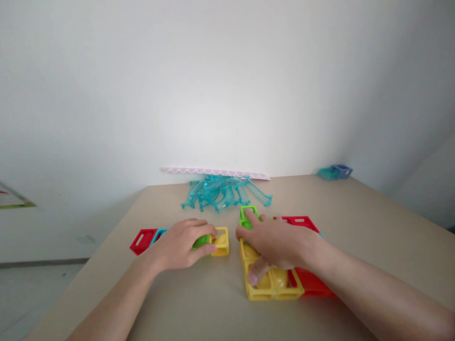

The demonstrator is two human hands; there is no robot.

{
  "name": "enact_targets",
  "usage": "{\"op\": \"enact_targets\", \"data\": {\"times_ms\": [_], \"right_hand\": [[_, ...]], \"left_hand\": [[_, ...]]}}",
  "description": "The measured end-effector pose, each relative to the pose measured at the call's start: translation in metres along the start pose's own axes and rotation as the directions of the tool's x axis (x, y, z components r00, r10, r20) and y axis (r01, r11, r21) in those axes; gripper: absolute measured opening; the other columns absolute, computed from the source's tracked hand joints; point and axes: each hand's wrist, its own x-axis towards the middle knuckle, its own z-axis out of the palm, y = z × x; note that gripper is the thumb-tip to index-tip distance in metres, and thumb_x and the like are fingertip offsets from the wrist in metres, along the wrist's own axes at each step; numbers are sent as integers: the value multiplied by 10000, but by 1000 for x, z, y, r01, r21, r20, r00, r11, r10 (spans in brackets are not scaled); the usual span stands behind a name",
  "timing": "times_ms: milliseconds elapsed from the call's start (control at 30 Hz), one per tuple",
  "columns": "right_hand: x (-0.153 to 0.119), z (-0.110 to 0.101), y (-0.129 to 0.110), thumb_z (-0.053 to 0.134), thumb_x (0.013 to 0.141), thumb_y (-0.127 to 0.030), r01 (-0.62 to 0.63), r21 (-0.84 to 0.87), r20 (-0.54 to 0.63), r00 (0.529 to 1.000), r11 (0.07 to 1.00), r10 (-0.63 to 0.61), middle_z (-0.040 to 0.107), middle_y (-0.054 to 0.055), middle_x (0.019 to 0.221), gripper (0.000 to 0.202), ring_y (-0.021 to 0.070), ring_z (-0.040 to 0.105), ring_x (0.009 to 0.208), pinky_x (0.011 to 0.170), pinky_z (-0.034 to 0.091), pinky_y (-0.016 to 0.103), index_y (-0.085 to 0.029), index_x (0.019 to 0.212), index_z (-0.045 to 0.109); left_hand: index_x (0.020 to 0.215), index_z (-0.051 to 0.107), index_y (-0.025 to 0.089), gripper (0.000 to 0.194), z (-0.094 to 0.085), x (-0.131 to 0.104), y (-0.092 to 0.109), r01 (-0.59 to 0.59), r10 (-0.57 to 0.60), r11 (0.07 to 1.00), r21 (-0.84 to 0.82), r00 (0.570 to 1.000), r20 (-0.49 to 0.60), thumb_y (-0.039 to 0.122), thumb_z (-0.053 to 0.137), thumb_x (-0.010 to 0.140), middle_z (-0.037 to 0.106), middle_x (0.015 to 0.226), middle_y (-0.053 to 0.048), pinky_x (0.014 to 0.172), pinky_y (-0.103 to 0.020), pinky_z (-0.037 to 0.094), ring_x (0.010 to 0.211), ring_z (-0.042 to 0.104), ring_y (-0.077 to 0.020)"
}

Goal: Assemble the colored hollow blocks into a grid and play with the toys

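My left hand (186,242) is closed around a green block (201,242), its thumb and fingertips reaching the yellow cube block (221,241) at the row's right end. A red block (143,240) and a blue block (158,234) show on the row's left; the hand hides part of the row. My right hand (272,239) is spread over a wider cluster of hollow blocks, fingers on the green blocks (249,211) and thumb on the yellow blocks (275,296). Red blocks (314,282) lie under and beyond that wrist, partly covered. A gap separates the row from the cluster.
Clear teal plastic track pieces (220,192) are heaped at the back of the beige table (170,303). Behind them a pale purple zigzag-patterned strip (215,172) lies against the white wall. At the far right are a dark blue block (343,171) and a teal piece (327,174).
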Motion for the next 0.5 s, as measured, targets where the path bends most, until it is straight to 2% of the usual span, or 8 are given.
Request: {"op": "enact_targets", "data": {"times_ms": [100,267,367,500], "right_hand": [[-3,1,-1,753,608,-635,50,15,4,999,999,-50,216,266,1508,876,532,454,1205,841,427,679,-236,1335,474],[-12,3,-7,799,545,-597,102,33,26,994,994,-103,196,244,1526,918,549,419,1226,888,374,707,-233,1328,490],[-17,5,-12,816,522,-568,127,30,52,990,991,-128,213,252,1519,889,554,429,1215,859,424,673,-209,1285,533],[-27,10,-20,848,511,-467,223,-27,50,974,974,-222,253,273,1504,840,539,442,1218,831,485,622,-170,1244,565]], "left_hand": [[1023,614,228,297,3,2,-4,19,-18,998,51,999,-33,452,438,939,642,937,-40,808,-306,445,880,614,-197],[1214,581,269,383,6,4,-12,73,-53,980,186,992,-111,473,382,957,628,1008,-58,823,-344,470,892,618,-208],[1251,565,274,401,8,3,-16,83,-60,979,187,990,-128,465,358,967,620,1029,-64,840,-344,482,924,615,-207],[1276,555,288,391,9,3,-20,92,-65,979,182,987,-149,442,367,969,618,1020,-68,847,-341,489,941,608,-204]]}}
